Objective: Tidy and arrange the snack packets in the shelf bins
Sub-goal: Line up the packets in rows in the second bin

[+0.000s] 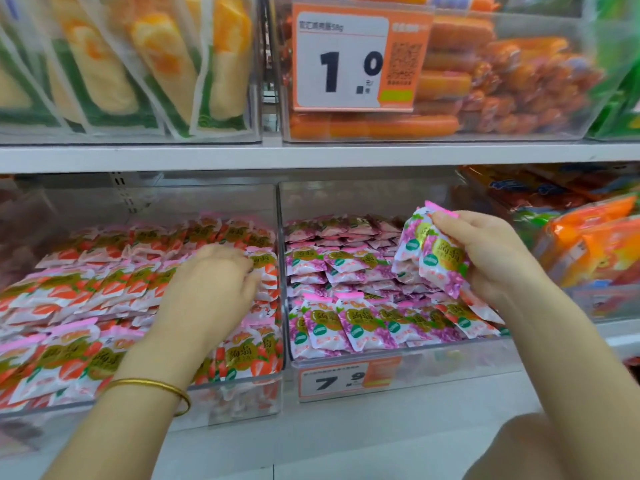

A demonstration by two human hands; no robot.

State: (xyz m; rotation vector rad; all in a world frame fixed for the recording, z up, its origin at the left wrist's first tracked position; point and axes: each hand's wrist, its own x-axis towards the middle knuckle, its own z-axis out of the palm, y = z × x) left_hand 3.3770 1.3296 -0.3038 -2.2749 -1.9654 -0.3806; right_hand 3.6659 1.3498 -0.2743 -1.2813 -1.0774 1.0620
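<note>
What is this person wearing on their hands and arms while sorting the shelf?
The left hand and the right hand are both bare, with no gloves and no rings that I can see. No sleeves show on either forearm. The only thing worn is a thin, round gold bangle on the left wrist.

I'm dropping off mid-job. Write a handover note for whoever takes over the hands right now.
Left hand: rests palm down on the strawberry packets in the left bin; unclear whether it pinches one.
Right hand: grips a bunch of grape packets above the right bin.
Done: both bins already hold packets in overlapping rows.
Left: probably set the held bunch into the right bin, then straighten the strawberry packets near the divider.
</note>
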